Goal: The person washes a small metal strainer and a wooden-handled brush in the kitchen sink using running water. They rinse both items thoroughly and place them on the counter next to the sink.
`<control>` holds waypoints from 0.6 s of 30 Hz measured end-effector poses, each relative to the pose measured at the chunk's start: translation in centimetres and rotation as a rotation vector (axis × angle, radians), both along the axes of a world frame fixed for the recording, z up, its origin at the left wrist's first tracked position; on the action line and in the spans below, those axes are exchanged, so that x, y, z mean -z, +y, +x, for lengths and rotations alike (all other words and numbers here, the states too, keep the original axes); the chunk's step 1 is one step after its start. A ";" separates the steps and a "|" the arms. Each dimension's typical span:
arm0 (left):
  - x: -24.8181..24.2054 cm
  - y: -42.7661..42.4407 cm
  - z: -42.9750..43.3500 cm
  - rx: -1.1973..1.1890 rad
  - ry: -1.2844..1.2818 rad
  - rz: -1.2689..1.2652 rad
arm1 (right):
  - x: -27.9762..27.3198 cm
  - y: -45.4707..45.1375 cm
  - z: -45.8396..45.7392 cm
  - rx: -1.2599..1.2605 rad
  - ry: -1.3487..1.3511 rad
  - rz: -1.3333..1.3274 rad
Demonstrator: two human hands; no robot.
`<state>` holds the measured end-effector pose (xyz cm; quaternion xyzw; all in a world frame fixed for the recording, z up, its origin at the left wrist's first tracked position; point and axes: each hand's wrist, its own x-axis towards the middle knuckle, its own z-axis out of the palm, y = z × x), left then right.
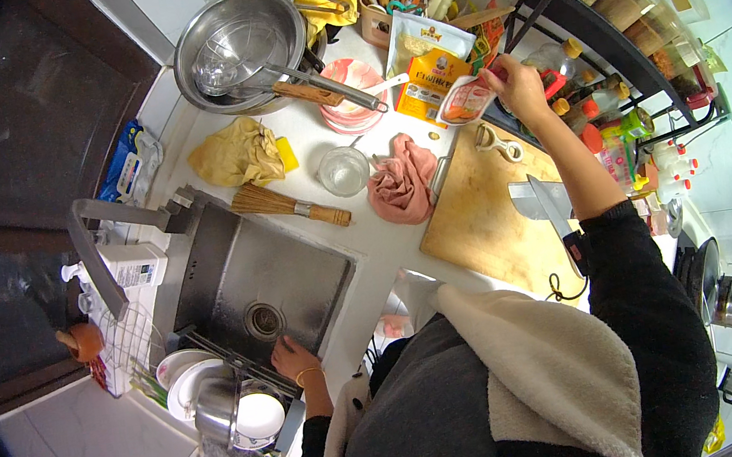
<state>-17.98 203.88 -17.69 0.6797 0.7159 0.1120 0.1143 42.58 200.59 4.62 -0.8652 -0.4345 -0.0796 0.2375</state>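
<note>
My right hand (520,89) pinches the upper edge of a white and red food packet (466,101) at the back of the counter. Behind that packet stand a yellow-orange seasoning pouch (425,85) and a paler pouch (425,37). My left hand (295,358) is low over the near side of the steel sink (232,267), beside the dish rack (216,352). Its fingers are partly hidden, and whether they touch the rack is unclear. Below my right forearm lies a wooden cutting board (477,228) bearing a peeler (498,144) and a kitchen knife (552,211).
A pink cloth (404,185), a glass (343,171), a bamboo brush (294,206) and a tan cloth (237,152) lie between sink and wall. Steel bowls (181,65) and pink plates (350,72) stand behind. A black shelf (627,48) holds jars; a faucet (95,250) rises left.
</note>
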 end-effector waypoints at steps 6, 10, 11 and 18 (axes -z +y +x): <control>-0.3 0.0 0.1 -0.027 0.005 -0.030 | -0.4 0.5 0.3 -0.178 0.135 0.033; 0.0 0.0 -0.1 -0.038 0.008 -0.045 | -0.6 0.3 0.6 -0.169 0.108 0.015; 0.0 0.0 -0.1 -0.029 -0.005 -0.033 | -0.6 0.2 0.7 -0.160 0.097 0.009; 0.3 -0.1 -0.2 -0.025 0.008 -0.018 | 0.3 0.1 1.1 -0.120 0.035 -0.006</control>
